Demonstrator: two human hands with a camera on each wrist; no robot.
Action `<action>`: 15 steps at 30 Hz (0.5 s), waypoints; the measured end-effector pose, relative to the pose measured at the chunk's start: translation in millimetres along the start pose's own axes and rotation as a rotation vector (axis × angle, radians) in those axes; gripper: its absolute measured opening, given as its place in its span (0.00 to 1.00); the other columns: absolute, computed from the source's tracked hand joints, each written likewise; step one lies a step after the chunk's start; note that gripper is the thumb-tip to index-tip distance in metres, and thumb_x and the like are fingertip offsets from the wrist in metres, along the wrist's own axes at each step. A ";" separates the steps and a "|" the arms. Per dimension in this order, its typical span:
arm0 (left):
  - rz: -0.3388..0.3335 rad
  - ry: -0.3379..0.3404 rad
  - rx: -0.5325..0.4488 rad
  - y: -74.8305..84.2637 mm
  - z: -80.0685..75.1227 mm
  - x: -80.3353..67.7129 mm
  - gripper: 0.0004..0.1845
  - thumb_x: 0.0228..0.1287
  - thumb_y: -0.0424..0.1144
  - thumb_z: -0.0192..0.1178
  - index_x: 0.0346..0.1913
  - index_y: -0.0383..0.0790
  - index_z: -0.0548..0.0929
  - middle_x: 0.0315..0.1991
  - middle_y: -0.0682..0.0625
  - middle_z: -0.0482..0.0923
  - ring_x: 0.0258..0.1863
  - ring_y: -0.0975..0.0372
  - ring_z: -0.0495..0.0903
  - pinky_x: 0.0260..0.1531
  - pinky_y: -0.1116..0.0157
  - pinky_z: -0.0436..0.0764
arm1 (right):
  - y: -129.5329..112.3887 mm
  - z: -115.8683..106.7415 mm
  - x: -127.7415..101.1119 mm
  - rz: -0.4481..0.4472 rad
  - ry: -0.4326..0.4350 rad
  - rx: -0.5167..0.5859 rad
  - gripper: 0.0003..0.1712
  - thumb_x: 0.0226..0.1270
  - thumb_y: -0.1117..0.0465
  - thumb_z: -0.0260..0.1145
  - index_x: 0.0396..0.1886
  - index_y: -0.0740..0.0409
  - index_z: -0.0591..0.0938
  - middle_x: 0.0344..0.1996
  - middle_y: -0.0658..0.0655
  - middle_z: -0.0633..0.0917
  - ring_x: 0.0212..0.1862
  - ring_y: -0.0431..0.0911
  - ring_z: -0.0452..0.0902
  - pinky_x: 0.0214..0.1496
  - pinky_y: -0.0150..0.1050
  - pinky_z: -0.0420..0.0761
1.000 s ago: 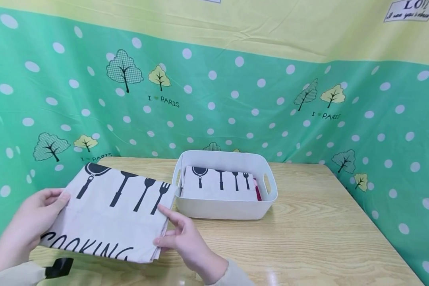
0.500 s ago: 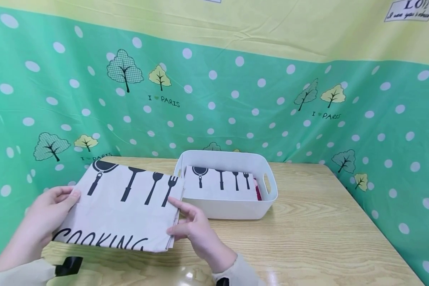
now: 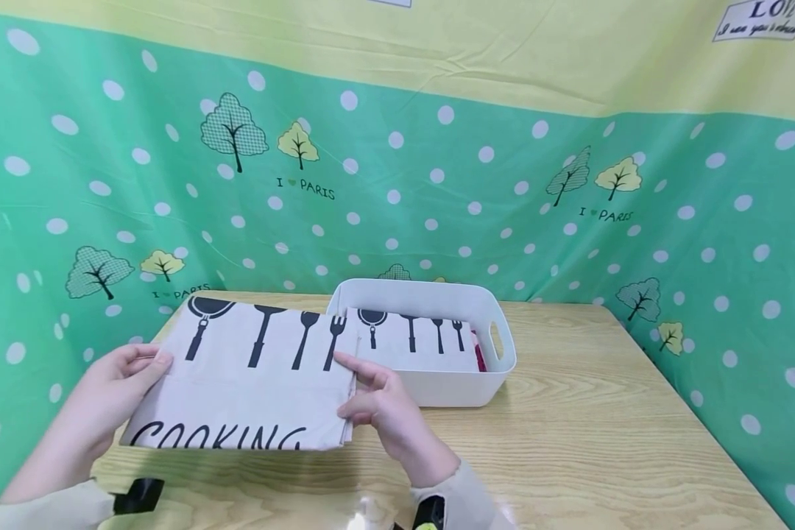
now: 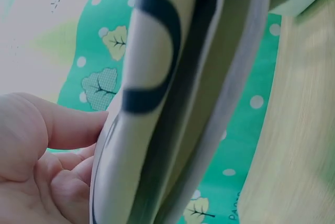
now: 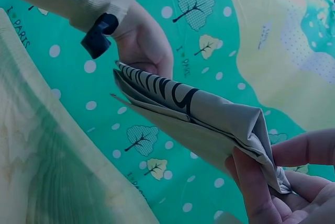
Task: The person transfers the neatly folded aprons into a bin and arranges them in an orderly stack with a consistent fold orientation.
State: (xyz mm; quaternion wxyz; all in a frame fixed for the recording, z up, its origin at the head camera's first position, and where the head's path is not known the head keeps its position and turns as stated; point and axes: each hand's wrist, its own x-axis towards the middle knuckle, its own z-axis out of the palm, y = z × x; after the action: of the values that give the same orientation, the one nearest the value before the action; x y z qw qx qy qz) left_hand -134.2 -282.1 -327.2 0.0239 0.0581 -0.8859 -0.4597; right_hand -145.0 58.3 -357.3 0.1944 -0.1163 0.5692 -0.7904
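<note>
Green polka-dot cloth backs a wooden table (image 3: 570, 442) where the left hand (image 3: 115, 394) and right hand (image 3: 384, 405) each pinch an edge of a folded "COOKING" cloth (image 3: 252, 383), held just above the tabletop. Next, seemingly, it goes rightward into the white basket (image 3: 437, 386), atop a matching cloth (image 3: 414, 342).
</note>
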 end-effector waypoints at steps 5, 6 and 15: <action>0.024 -0.017 -0.056 2.0 5.3 -1.0 0.28 0.79 0.42 0.46 0.64 0.17 0.60 0.43 0.46 0.87 0.29 0.76 0.81 0.32 0.73 0.83 | -5.3 -6.7 0.6 -0.009 0.019 -0.015 0.45 0.44 0.80 0.59 0.70 0.64 0.71 0.58 0.64 0.82 0.35 0.39 0.81 0.31 0.28 0.80; 0.028 -0.023 -0.077 1.9 6.5 -1.5 0.28 0.79 0.42 0.46 0.64 0.17 0.60 0.41 0.53 0.87 0.29 0.75 0.81 0.32 0.72 0.84 | -6.3 -8.1 0.7 -0.010 0.023 -0.018 0.45 0.43 0.80 0.59 0.69 0.64 0.71 0.58 0.64 0.82 0.34 0.38 0.80 0.32 0.28 0.80; 0.061 -0.029 -0.178 6.4 17.5 -5.8 0.25 0.78 0.40 0.49 0.62 0.20 0.62 0.31 0.78 0.80 0.28 0.71 0.83 0.29 0.68 0.85 | -13.4 -19.8 1.0 -0.023 0.036 -0.035 0.44 0.43 0.80 0.58 0.69 0.65 0.72 0.61 0.63 0.80 0.40 0.39 0.80 0.33 0.28 0.81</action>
State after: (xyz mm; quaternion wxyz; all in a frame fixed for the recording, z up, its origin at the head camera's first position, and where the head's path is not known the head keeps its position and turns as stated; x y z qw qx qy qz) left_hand -130.6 -263.5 -332.0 0.0302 0.0223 -0.8430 -0.5365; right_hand -156.2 78.4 -351.1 0.1731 -0.1119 0.5849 -0.7845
